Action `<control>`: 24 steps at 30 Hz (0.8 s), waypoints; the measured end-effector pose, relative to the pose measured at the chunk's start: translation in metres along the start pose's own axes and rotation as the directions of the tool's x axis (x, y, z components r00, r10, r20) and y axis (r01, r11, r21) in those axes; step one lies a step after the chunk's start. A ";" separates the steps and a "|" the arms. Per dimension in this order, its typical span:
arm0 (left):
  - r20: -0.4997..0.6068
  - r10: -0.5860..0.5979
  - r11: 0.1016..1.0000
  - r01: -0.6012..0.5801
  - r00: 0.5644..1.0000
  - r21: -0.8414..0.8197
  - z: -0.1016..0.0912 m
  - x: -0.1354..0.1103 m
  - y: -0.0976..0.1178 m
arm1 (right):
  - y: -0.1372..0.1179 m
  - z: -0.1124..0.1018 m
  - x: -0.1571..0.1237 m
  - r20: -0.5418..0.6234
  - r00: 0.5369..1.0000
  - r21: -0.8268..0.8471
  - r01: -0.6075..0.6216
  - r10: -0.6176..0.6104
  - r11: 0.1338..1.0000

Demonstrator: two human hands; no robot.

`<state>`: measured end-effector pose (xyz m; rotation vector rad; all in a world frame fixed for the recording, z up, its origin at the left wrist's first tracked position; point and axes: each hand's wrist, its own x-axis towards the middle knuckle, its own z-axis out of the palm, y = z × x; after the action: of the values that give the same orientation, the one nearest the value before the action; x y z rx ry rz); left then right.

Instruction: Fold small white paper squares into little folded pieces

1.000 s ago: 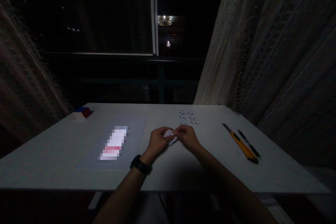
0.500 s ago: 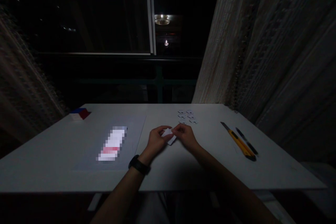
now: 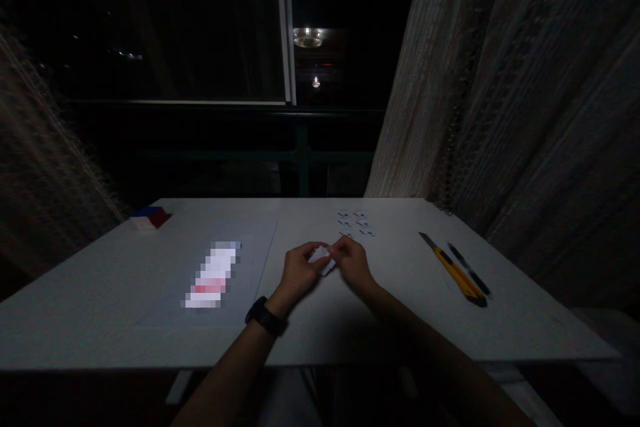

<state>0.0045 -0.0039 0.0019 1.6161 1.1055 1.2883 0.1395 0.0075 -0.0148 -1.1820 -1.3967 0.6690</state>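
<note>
The left hand (image 3: pixel 300 269) and right hand (image 3: pixel 353 260) pinch 1 small white paper (image 3: pixel 319 254) between them, fingertips pressed on it, near the middle of the big white table (image 3: pixel 90 287). A pale sheet (image 3: pixel 254 260) lies on the left. On the right, a yellow cutter (image 3: pixel 453 271) lies just beside a thin black pen (image 3: pixel 469 269). 6 tiny marked papers (image 3: pixel 363 223) sit past the hands.
</note>
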 end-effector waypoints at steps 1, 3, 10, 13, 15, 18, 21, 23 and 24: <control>0.000 -0.004 1.000 0.004 1.000 -0.006 0.000 0.000 -0.001 | 0.000 0.000 0.000 -0.001 1.000 0.005 -0.005 0.005 1.000; 0.010 -0.022 0.999 0.022 1.000 -0.035 -0.001 0.001 -0.002 | 0.001 0.001 0.001 0.005 1.000 0.014 -0.012 0.012 1.000; 0.039 -0.049 0.995 0.052 0.998 -0.082 -0.002 0.002 -0.003 | -0.003 0.001 -0.001 -0.003 0.999 -0.004 -0.032 0.032 0.999; 0.034 -0.043 0.997 0.045 0.999 -0.056 -0.002 0.002 -0.002 | -0.007 0.002 -0.004 -0.044 0.998 -0.054 -0.042 0.040 0.998; 0.016 -0.052 0.998 0.053 0.999 -0.036 -0.003 0.001 0.000 | -0.008 0.002 -0.004 -0.036 0.999 -0.057 -0.037 0.035 0.998; 0.019 -0.101 0.989 0.102 0.995 -0.111 -0.005 0.001 0.003 | -0.008 0.001 -0.002 0.021 1.000 0.014 -0.020 0.020 1.000; 0.023 -0.160 0.962 0.161 0.987 -0.219 -0.006 0.001 0.005 | -0.007 0.000 0.001 0.057 0.998 0.135 -0.007 -0.001 0.991; 0.008 -0.178 0.956 0.175 0.984 -0.235 -0.006 0.001 0.007 | -0.007 0.000 0.001 0.065 0.998 0.176 -0.003 -0.008 0.984; 0.002 -0.182 0.956 0.178 0.983 -0.234 -0.006 0.002 0.007 | -0.008 0.000 0.001 0.067 0.998 0.182 -0.007 -0.005 0.983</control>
<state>-0.0002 -0.0043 0.0098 1.3009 1.0443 1.2642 0.1377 0.0056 -0.0072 -1.0237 -1.3600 0.8258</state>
